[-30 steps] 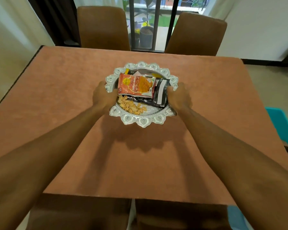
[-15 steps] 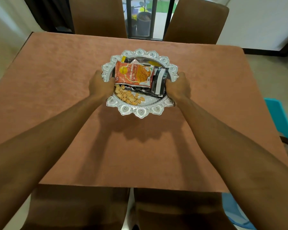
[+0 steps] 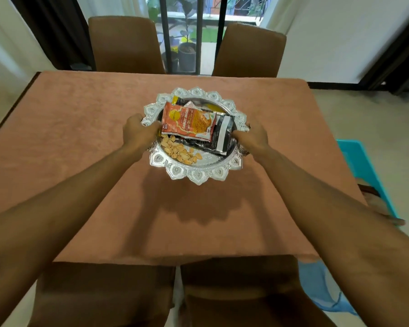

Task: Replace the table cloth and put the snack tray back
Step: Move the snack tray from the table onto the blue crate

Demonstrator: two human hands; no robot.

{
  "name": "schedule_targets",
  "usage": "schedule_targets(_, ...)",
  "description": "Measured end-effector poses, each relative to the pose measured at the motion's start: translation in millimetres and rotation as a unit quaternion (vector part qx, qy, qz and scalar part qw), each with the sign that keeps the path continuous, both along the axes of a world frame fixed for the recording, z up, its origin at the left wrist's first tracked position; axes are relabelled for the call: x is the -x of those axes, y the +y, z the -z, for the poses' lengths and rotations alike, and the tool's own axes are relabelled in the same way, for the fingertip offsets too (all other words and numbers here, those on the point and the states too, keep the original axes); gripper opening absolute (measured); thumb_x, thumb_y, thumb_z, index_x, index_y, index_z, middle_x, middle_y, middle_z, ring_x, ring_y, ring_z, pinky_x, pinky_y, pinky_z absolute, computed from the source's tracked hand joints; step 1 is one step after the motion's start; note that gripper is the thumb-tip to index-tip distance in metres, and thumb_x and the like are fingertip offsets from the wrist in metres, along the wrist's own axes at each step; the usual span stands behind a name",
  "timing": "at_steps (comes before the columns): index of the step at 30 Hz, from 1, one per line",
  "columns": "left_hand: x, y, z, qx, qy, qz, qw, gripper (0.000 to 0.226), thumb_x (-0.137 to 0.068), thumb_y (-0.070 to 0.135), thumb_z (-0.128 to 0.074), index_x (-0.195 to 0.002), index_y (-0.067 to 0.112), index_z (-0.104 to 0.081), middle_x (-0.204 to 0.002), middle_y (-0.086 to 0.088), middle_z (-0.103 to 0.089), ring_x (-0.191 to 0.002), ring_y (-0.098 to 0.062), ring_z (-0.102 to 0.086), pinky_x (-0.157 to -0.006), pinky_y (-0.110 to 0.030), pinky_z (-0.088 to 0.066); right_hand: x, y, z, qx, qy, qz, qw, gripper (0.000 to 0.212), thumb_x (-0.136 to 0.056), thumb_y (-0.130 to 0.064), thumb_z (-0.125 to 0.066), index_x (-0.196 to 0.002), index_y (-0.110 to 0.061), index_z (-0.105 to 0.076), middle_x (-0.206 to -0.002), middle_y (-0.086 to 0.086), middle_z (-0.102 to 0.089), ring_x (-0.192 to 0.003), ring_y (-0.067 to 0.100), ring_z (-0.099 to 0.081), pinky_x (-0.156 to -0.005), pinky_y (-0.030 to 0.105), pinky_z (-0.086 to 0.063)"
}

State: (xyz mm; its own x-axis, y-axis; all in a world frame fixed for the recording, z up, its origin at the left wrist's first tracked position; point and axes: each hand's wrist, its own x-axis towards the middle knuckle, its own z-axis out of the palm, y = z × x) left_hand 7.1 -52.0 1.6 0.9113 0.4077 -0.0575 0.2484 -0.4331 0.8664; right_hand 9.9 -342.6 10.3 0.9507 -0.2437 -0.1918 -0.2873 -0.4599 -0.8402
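Note:
A round silver snack tray [image 3: 198,175] with a scalloped rim is held over the middle of the table. It carries an orange snack packet [image 3: 189,121], a black packet [image 3: 222,135] and loose pistachios [image 3: 180,151]. My left hand [image 3: 139,133] grips the tray's left rim and my right hand [image 3: 253,136] grips its right rim. A shadow lies on the brown tablecloth [image 3: 80,123] below the tray's near edge. The cloth covers the whole tabletop.
Two brown chairs [image 3: 125,43] stand at the far side and two [image 3: 104,293] are pushed in at the near side. A turquoise object [image 3: 357,166] sits on the floor to the right, with blue fabric [image 3: 316,286] near the table's right corner.
Both hands keep their grip on the tray. The view has tilted up a little; the tray stays over the table's middle.

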Motion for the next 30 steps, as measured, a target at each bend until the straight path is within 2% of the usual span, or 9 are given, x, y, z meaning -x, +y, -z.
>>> schedule_targets(3, 32.1, -35.3, -6.9, 0.021, -0.005, 0.024, 0.999, 0.027, -0.087, 0.026, -0.071, -0.11, 0.011, -0.067, -0.098, -0.005, -0.072, -0.081, -0.021, -0.069, -0.067, -0.036, -0.058, 42.7, -38.1, -3.1, 0.003, -0.001, 0.003, 1.0, 0.018, -0.084, -0.015, -0.077, -0.09, -0.019, -0.06, -0.079, -0.006, -0.064, -0.061, 0.004, -0.058, -0.046, 0.02, -0.041)
schedule_targets(7, 78.3, -102.4, -13.9, 0.047, -0.004, 0.063, 0.997, 0.019, -0.087, 0.023, -0.072, -0.104, 0.015, -0.069, -0.095, -0.004, -0.072, -0.075, -0.018, -0.069, -0.059, -0.029, -0.054, 98.3, -105.7, -4.3, 0.018, -0.001, 0.04, 0.999, 0.015, -0.079, -0.019, -0.08, -0.085, -0.012, -0.068, -0.073, -0.004, -0.067, -0.06, 0.01, -0.06, -0.058, 0.027, -0.046)
schedule_targets(12, 132.9, -203.4, -15.0, 0.108, 0.023, 0.091, 0.99, 0.023, -0.082, 0.028, -0.075, -0.102, 0.019, -0.069, -0.094, -0.004, -0.075, -0.079, -0.025, -0.074, -0.059, -0.033, -0.054, 167.4, -210.8, -2.3, 0.007, -0.015, 0.084, 0.996, 0.021, -0.074, -0.02, -0.081, -0.09, -0.01, -0.071, -0.081, 0.001, -0.071, -0.068, 0.015, -0.062, -0.069, 0.037, -0.053)
schedule_targets(15, 175.7, -277.8, -5.6, 0.133, 0.045, 0.115, 0.983, 0.028, -0.079, 0.031, -0.077, -0.102, 0.016, -0.07, -0.093, -0.006, -0.076, -0.079, -0.026, -0.074, -0.066, -0.041, -0.06, 217.8, -285.5, -1.3, -0.009, -0.017, 0.112, 0.994, 0.038, -0.078, -0.015, -0.081, -0.113, -0.008, -0.068, -0.091, -0.002, -0.063, -0.083, 0.016, -0.059, -0.084, 0.037, -0.052)
schedule_targets(17, 206.3, -331.5, 0.3, 0.148, 0.057, 0.134, 0.978, 0.023, -0.083, 0.026, -0.077, -0.102, 0.015, -0.07, -0.094, -0.009, -0.076, -0.078, -0.025, -0.074, -0.06, -0.035, -0.058, 246.9, -339.4, 6.4, -0.006, -0.026, 0.129, 0.991, 0.046, -0.078, -0.013, -0.081, -0.12, -0.002, -0.066, -0.099, 0.001, -0.061, -0.092, 0.016, -0.056, -0.091, 0.036, -0.05)
schedule_targets(22, 258.2, -433.9, 12.7, 0.168, 0.097, 0.159, 0.968, 0.018, -0.09, 0.022, -0.073, -0.104, 0.017, -0.064, -0.092, -0.008, -0.075, -0.071, -0.022, -0.074, -0.047, -0.027, -0.052, 310.5, -440.2, 18.6, -0.019, -0.028, 0.164, 0.986, 0.025, -0.073, -0.007, -0.079, -0.093, -0.013, -0.065, -0.075, -0.009, -0.057, -0.064, 0.005, -0.05, -0.063, 0.025, -0.042)
schedule_targets(25, 283.7, -486.4, 19.5, 0.192, 0.114, 0.173, 0.959, 0.012, -0.091, 0.016, -0.072, -0.1, 0.016, -0.064, -0.091, -0.006, -0.075, -0.069, -0.018, -0.074, -0.06, -0.034, -0.06, 346.9, -490.2, 30.4, -0.022, -0.016, 0.207, 0.978, 0.026, -0.066, -0.015, -0.08, -0.089, -0.016, -0.068, -0.083, -0.005, -0.064, -0.069, 0.009, -0.056, -0.062, 0.025, -0.044)
schedule_targets(28, 294.0, -526.7, 26.4, 0.189, 0.147, 0.19, 0.952, 0.014, -0.092, 0.015, -0.07, -0.103, 0.012, -0.063, -0.089, -0.008, -0.074, -0.065, -0.016, -0.074, -0.056, -0.032, -0.059, 371.7, -526.2, 42.6, -0.05, 0.0, 0.243, 0.969, 0.024, -0.067, -0.01, -0.077, -0.09, -0.015, -0.072, -0.079, -0.003, -0.068, -0.065, 0.012, -0.058, -0.06, 0.025, -0.045)
schedule_targets(30, 295.2, -556.2, 37.3, 0.188, 0.182, 0.21, 0.942, 0.01, -0.092, 0.017, -0.07, -0.099, 0.016, -0.062, -0.089, -0.01, -0.074, -0.07, -0.024, -0.075, -0.062, -0.043, -0.061, 386.5, -552.9, 58.4, -0.057, 0.014, 0.268, 0.962, 0.024, -0.069, -0.008, -0.076, -0.09, -0.019, -0.071, -0.076, -0.006, -0.067, -0.064, 0.011, -0.058, -0.06, 0.025, -0.046)
